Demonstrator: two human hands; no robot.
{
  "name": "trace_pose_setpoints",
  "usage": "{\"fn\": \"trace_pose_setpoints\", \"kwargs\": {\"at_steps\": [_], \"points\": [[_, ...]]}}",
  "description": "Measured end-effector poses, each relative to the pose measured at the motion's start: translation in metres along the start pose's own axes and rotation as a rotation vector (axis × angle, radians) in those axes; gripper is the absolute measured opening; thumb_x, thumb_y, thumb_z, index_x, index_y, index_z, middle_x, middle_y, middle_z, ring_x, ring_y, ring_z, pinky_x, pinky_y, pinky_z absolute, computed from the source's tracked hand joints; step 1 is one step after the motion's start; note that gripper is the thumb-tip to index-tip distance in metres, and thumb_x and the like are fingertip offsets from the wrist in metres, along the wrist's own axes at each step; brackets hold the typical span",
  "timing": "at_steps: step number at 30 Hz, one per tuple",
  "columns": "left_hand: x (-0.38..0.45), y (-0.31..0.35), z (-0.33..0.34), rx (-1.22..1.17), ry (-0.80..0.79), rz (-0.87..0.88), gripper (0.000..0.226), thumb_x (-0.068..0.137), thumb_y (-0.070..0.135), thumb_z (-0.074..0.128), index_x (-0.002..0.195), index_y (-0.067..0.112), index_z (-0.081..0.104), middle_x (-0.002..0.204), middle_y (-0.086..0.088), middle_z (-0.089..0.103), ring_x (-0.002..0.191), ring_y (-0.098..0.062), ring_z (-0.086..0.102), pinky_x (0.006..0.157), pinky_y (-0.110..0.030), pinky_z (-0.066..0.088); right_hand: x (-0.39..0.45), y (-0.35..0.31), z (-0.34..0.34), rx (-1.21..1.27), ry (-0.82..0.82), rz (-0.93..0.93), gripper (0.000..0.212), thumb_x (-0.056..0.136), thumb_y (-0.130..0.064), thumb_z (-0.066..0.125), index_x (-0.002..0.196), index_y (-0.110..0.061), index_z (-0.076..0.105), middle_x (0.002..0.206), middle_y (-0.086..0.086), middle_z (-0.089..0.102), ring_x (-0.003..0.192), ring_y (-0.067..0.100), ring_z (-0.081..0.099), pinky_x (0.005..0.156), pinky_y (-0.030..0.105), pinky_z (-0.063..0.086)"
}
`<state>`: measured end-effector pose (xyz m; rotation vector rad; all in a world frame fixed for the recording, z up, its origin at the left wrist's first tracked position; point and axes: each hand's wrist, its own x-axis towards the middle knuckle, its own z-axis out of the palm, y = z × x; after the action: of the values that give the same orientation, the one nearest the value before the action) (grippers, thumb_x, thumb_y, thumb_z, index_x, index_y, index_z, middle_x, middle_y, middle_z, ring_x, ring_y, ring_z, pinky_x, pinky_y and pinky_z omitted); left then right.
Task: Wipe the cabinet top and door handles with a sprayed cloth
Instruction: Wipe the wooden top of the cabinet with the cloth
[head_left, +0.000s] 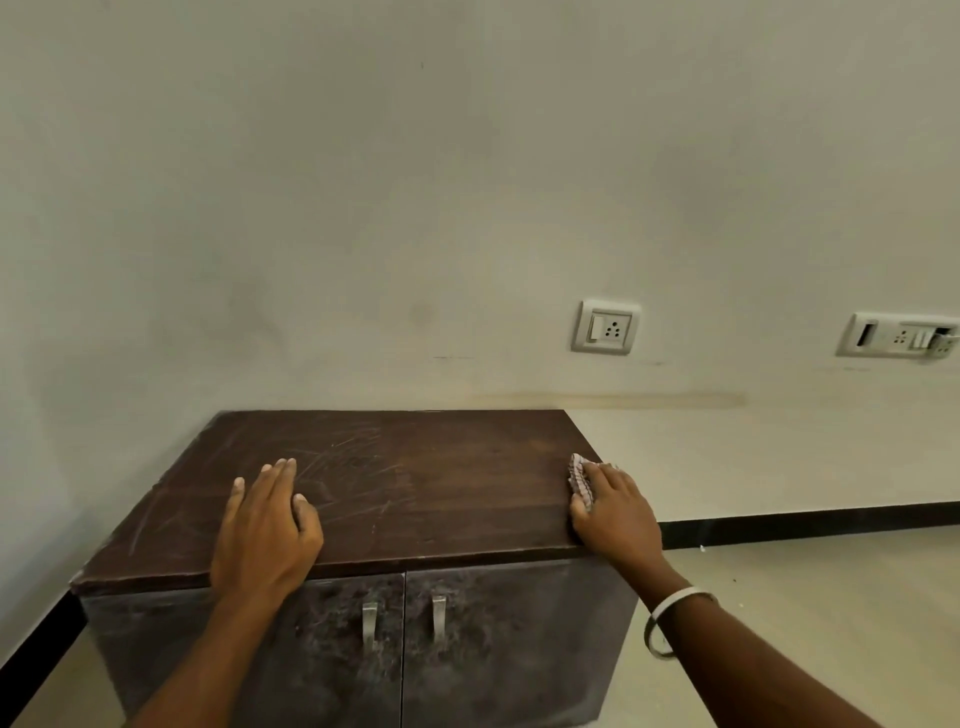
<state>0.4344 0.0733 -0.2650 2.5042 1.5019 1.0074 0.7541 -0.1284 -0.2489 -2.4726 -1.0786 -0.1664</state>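
At the right edge of the dark brown wooden cabinet top, the right hand presses a crumpled checked cloth. The left hand rests flat, holding nothing. Wiping the top looks underway; the dusty left side probably comes next.

Head view: single wide-angle camera, facing forward and down, close above cabinet top, wall behind.
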Motion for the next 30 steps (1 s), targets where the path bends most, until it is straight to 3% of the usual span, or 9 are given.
{"fn": "trace_pose_setpoints", "kwargs": {"at_steps": [9, 18, 23, 30], "points": [[-0.001, 0.000, -0.002, -0.005, 0.001, -0.005, 0.062, 0.087, 0.029, 0.029, 0.140, 0.000, 0.045, 0.144, -0.015, 0.049, 0.138, -0.025, 0.039, 0.120, -0.041, 0.017, -0.028, -0.075, 0.026, -0.015, 0.033, -0.138, 0.064, 0.086, -0.043, 0.032, 0.146, -0.020, 0.035, 0.150, 0.004, 0.039, 0.142, 0.022, 0.027, 0.117, 0.036, 0.025], [0.000, 0.001, 0.000, -0.018, 0.001, -0.019, 0.063, 0.087, 0.029, 0.029, 0.141, 0.000, 0.043, 0.145, -0.015, 0.047, 0.139, -0.024, 0.038, 0.120, -0.040, 0.016, -0.073, -0.184, 0.056, 0.124, -0.027, -0.396, 0.059, 0.088, -0.040, 0.041, 0.144, -0.021, 0.037, 0.149, 0.003, 0.039, 0.144, 0.023, 0.026, 0.117, 0.040, 0.025], [0.001, 0.000, 0.000, -0.033, -0.001, -0.004, 0.063, 0.087, 0.029, 0.028, 0.141, -0.001, 0.043, 0.145, -0.016, 0.046, 0.139, -0.025, 0.037, 0.120, -0.041, 0.016, -0.065, -0.164, 0.049, 0.131, -0.048, -0.397, 0.058, 0.090, -0.042, 0.042, 0.144, -0.024, 0.036, 0.152, -0.001, 0.037, 0.144, 0.017, 0.023, 0.118, 0.037, 0.022], [0.001, -0.002, -0.002, -0.052, 0.003, 0.017, 0.064, 0.086, 0.028, 0.029, 0.140, -0.002, 0.044, 0.145, -0.017, 0.047, 0.139, -0.027, 0.038, 0.120, -0.041, 0.016, -0.043, -0.065, 0.016, 0.044, 0.032, -0.175, 0.054, 0.089, -0.041, 0.042, 0.140, -0.025, 0.041, 0.145, -0.001, 0.045, 0.138, 0.017, 0.034, 0.113, 0.035, 0.031]]}}
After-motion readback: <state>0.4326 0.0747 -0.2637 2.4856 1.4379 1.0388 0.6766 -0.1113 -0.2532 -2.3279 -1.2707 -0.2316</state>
